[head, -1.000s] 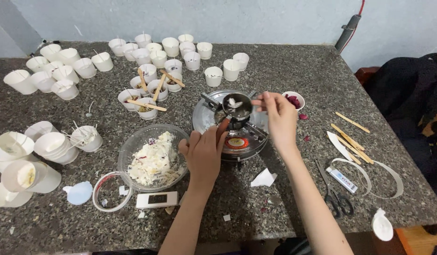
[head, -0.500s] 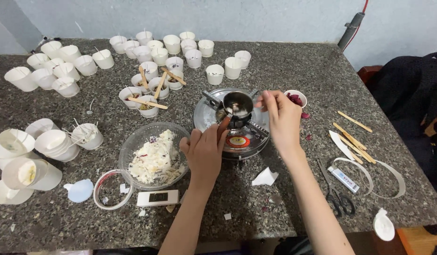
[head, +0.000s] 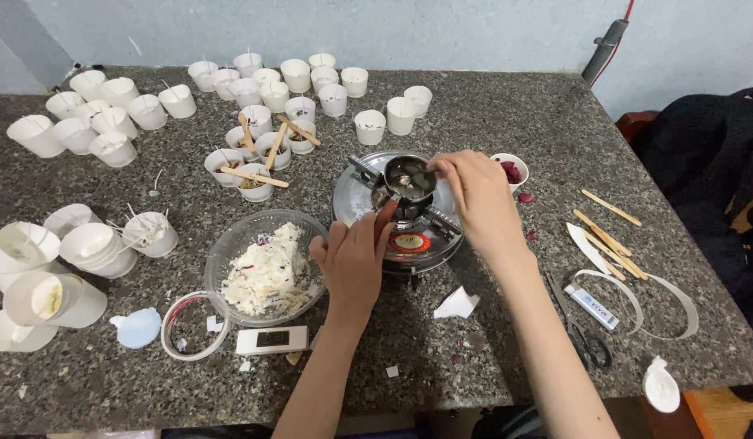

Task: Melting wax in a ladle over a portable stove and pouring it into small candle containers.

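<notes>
Granite-patterned grey worktop [head: 507,106] carries everything, largest items first. Round metal stove [head: 397,219] sits near the centre; a small metal melting pot [head: 409,177] rests on its burner supports, contents pale and glossy. Clear glass bowl [head: 267,267] stands just left of the stove, holding white wax flakes with a few dark red specks.

Left hand [head: 354,262] lies between bowl and stove, fingers curled around the pot's reddish-brown handle [head: 385,218], thumb on the bowl side. Right hand [head: 478,199] reaches over the stove from the right, fingertips pinched together at the pot's right rim; what sits between them is too small to tell.

White paper cups [head: 295,77] cluster along the far edge and far left; several nearer ones hold wicks, and four carry wooden sticks [head: 253,176] laid across their rims. More cups [head: 35,268] lie stacked and tipped at the left edge. Small white cup of dark red petals [head: 509,169] stands just right of the right hand.

White rectangular digital device [head: 271,341] lies in front of the bowl, beside a clear round lid [head: 189,328]. Loose wooden sticks [head: 608,236], black-handled scissors [head: 578,329], a small tube [head: 591,308] and a curled white strip [head: 669,309] lie well to the right.
</notes>
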